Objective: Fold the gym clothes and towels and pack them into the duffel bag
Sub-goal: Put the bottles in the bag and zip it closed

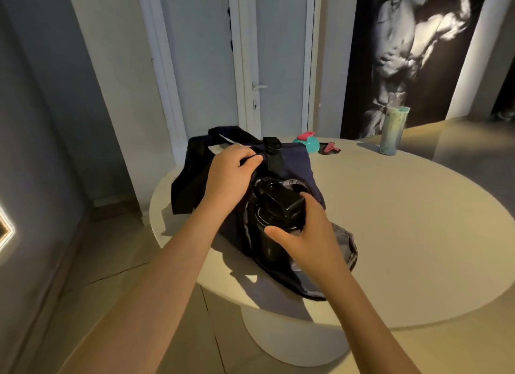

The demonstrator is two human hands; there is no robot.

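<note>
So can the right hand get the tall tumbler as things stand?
Probably not yet: right hand grips the black bottle in the duffel bag. Bare table lies between it and the tumbler.

Two hands [231, 175] [305, 235], one duffel bag [295, 163], one black bottle [274, 209], one tumbler [393, 134], one table [404, 220]

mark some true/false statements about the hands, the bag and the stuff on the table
1. The right hand grips a black bottle at the opening of the duffel bag. True.
2. The left hand lies flat on the table. False: it grips the bag's upper edge.
3. A tumbler stands upright on the table, apart from the bag. True.
4. The teal object lies between the bag and the person. False: it sits behind the bag, on the far side.
</note>
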